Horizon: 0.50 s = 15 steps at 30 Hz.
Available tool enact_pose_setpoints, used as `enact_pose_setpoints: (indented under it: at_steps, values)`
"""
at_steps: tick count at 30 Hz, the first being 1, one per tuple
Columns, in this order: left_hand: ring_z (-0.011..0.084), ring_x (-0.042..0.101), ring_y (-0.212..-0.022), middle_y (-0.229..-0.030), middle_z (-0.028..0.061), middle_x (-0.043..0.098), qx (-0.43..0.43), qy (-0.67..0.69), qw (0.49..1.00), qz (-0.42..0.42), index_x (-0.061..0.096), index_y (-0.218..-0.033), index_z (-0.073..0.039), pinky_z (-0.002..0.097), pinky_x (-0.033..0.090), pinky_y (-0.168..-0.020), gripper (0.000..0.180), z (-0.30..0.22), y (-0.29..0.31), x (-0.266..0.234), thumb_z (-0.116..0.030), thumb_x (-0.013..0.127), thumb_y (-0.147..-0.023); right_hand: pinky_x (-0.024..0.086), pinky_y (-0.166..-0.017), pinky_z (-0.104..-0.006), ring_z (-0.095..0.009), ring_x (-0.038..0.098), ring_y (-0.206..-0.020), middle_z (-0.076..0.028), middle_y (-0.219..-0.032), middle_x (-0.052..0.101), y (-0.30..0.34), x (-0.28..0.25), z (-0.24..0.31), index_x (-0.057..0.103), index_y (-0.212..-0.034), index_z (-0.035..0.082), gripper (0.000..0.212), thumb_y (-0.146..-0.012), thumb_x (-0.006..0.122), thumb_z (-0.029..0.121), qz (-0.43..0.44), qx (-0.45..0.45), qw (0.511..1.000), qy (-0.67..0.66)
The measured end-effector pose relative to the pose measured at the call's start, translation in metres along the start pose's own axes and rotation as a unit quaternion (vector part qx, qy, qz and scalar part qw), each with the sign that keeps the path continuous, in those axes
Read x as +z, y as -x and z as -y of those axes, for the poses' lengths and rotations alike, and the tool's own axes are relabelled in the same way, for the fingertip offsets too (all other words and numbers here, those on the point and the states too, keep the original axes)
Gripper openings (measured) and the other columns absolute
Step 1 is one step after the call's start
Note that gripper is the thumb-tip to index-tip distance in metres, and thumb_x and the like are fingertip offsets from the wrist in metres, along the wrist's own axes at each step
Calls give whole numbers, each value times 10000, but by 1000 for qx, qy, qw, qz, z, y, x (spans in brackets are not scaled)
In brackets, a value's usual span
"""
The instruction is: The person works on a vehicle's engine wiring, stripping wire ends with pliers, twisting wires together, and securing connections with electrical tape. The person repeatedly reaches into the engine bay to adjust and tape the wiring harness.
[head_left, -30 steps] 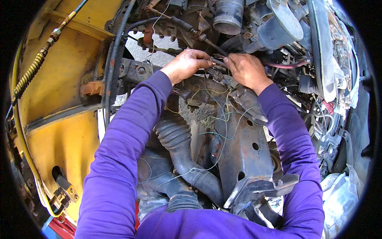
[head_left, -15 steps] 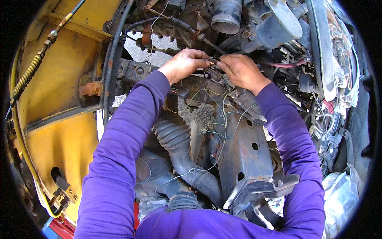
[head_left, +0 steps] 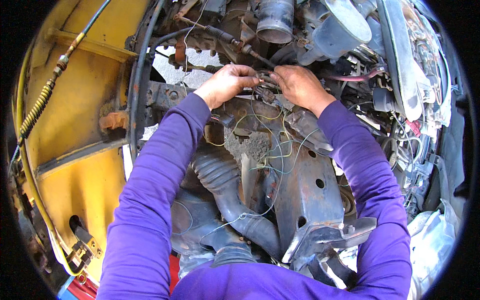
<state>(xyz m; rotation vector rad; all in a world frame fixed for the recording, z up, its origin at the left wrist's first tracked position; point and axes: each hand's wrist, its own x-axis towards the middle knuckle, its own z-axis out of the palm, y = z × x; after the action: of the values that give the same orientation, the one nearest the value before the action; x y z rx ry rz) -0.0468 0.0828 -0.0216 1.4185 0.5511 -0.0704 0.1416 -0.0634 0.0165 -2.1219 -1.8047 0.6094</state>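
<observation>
Near the top middle, my left hand (head_left: 227, 85) pinches the end of a thin wire between thumb and forefinger, where a coppery tip shows. Close beside it on the right, my right hand (head_left: 301, 89) has its fingers closed on wire too, mostly hidden by the thumb and knuckles. A small gap separates the two sets of fingertips. Below them a loose tangle of thin yellow, green and pale wires (head_left: 281, 152) hangs down in front of a metal frame rail (head_left: 295, 187). One pale strand runs on to a knot over the black ribbed hose (head_left: 217, 170).
A yellow metal panel (head_left: 82, 107) with a spring-wrapped cable (head_left: 42, 102) fills the left. At the top stand an open dark pipe (head_left: 275, 22) and a grey funnel-shaped duct (head_left: 342, 32). A red hose (head_left: 357, 77) and wiring clutter lie right. A bent bracket (head_left: 327, 237) sits low.
My fingertips have drawn slightly apart, the left ones shifting a little left. The whole view has moved slightly, and the hanging wires sway a bit.
</observation>
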Motion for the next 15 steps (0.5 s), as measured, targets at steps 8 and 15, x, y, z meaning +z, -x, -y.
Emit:
enact_pose_setpoints:
  at_steps: [8,15]
  values:
    - [43,454,-651,-759,-86,566,-15,3,1000,11,718,-1081,-65,233,326,-587,220,-7,3,0,-250,693,-965,510,-777,-564,-445,666,-897,-215,-940,696,2,-2,-3,665,-953,47,271,-1019,566,290,-22,-15,999,-29]
    - [31,423,-624,-746,-91,551,-6,-9,1000,-6,717,-1058,-80,225,305,-564,217,-10,4,4,-273,695,-962,510,-776,-560,-441,664,-892,-197,-908,692,1,2,-5,658,-922,47,263,-1011,582,283,-37,-67,997,-25]
